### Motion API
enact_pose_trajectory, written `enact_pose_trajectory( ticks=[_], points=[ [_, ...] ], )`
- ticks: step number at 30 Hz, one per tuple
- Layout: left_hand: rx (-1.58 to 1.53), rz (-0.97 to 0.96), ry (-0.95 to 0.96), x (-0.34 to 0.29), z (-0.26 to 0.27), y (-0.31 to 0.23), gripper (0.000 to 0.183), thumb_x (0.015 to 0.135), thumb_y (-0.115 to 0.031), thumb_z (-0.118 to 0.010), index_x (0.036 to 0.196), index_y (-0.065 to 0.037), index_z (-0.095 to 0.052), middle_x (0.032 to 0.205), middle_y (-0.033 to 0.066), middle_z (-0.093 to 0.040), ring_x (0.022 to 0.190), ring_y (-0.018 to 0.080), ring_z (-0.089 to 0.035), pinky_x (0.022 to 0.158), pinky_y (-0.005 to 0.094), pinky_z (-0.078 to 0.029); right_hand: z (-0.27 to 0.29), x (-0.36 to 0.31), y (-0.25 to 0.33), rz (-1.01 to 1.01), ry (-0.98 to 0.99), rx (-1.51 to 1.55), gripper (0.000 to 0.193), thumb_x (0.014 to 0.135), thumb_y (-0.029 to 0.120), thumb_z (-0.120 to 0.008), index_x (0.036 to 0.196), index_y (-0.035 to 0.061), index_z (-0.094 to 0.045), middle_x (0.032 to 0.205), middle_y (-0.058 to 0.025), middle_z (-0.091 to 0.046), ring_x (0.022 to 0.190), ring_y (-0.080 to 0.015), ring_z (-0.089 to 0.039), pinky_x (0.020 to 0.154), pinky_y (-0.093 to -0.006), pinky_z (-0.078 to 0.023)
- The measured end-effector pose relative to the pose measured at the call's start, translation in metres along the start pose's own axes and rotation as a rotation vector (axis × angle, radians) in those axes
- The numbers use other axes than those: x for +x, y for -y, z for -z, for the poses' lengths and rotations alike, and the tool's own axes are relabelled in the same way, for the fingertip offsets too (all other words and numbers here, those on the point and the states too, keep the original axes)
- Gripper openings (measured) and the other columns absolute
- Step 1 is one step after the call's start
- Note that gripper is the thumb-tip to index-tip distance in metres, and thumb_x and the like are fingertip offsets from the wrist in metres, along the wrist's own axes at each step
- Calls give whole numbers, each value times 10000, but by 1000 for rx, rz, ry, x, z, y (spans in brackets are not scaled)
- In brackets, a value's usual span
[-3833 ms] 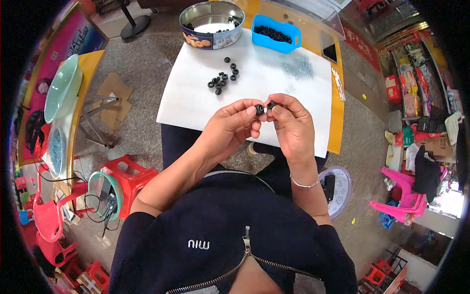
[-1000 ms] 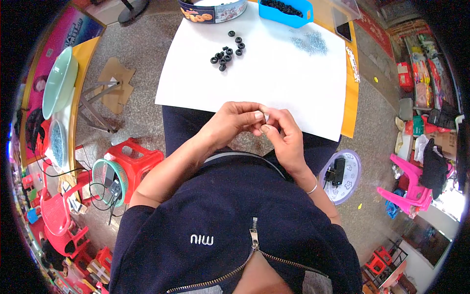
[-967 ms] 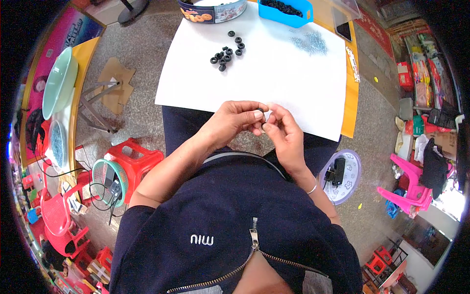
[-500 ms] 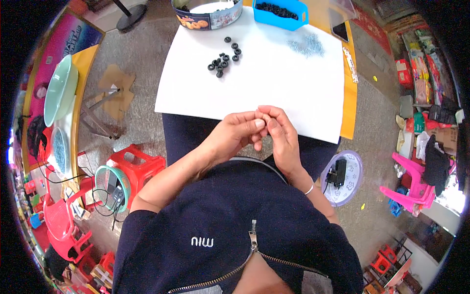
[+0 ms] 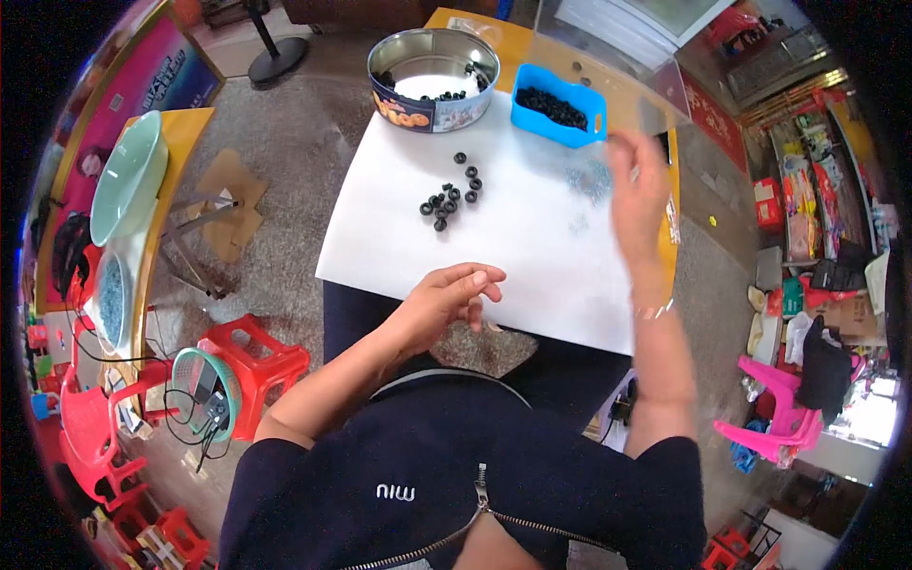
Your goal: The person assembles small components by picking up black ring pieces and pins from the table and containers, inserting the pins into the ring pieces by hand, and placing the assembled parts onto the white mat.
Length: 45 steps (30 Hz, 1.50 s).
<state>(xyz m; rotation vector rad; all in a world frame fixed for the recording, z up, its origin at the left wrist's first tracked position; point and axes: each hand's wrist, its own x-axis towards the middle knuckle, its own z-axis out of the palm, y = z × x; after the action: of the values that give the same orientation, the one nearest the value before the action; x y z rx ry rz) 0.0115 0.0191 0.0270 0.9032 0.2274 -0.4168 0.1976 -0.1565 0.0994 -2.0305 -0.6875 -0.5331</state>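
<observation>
My left hand hovers over the near edge of the white sheet, thumb drawn to the curled fingers. Whatever it may hold is too small or hidden to name. My right hand reaches out at the sheet's right side, beside a scatter of small pale-blue clear pieces and close to the blue plastic tray of small black parts. Motion smears its fingers. Several black ring-shaped pieces lie loose on the sheet. Behind them stands a round tin with more black pieces inside.
A clear panel rises past the blue tray. On my left are a red stool, a green basket with cables and a side table with a pale green basin. A pink stool stands right.
My hands were together at the sheet's near edge. They have parted: the right has swung forward and right, while the left stays near the edge. My view has tilted up slightly.
</observation>
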Motion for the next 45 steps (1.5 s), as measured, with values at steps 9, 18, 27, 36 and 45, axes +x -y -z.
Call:
enact_pose_trajectory(
  ticks=[9, 18, 27, 36, 45],
  points=[
    [346, -325, -251, 30, 38, -68, 262, 918, -191, -545, 1067, 18, -600, 842, 43, -592, 687, 82, -519, 622, 242, -466, -3, 177, -164, -44, 74, -609, 272, 867, 281, -530, 1046, 112, -646, 963, -135, -648, 889, -338, -595, 824, -421, -442],
    [1302, -670, -332, 102, 58, -118, 158, 865, -136, -577, 950, -37, -665, 855, 106, -637, 727, 227, -601, 672, 325, -487, -14, 76, -73, 148, 141, -356, 156, 841, 182, -571, 880, 68, -669, 900, -96, -643, 852, -269, -598, 760, -366, -446],
    [1838, -513, -345, 138, 68, -87, 148, 810, -32, -566, 951, -22, -609, 980, 185, -558, 916, 378, -557, 771, 434, -460, 0, -59, -69, -179, 120, -167, 92, 811, 78, -591, 864, 31, -649, 844, -102, -604, 856, -281, -545, 771, -362, -430],
    [548, -309, -238, 77, 19, -76, 171, 866, -107, -615, 981, 18, -593, 793, 47, -599, 755, 130, -601, 684, 265, -503, -6, -105, -67, -15, 199, -346, 142, 774, 69, -624, 913, 42, -644, 888, -87, -573, 855, -272, -508, 776, -375, -395],
    [-51, -128, -99, 50, 4, -9, 163, 898, -74, -576, 1027, 25, -576, 889, 74, -601, 786, 146, -604, 709, 258, -531, -6, -113, -62, 19, 231, -408, 186, 783, 42, -600, 969, 39, -612, 879, -105, -585, 863, -289, -532, 785, -387, -416]
  ],
)
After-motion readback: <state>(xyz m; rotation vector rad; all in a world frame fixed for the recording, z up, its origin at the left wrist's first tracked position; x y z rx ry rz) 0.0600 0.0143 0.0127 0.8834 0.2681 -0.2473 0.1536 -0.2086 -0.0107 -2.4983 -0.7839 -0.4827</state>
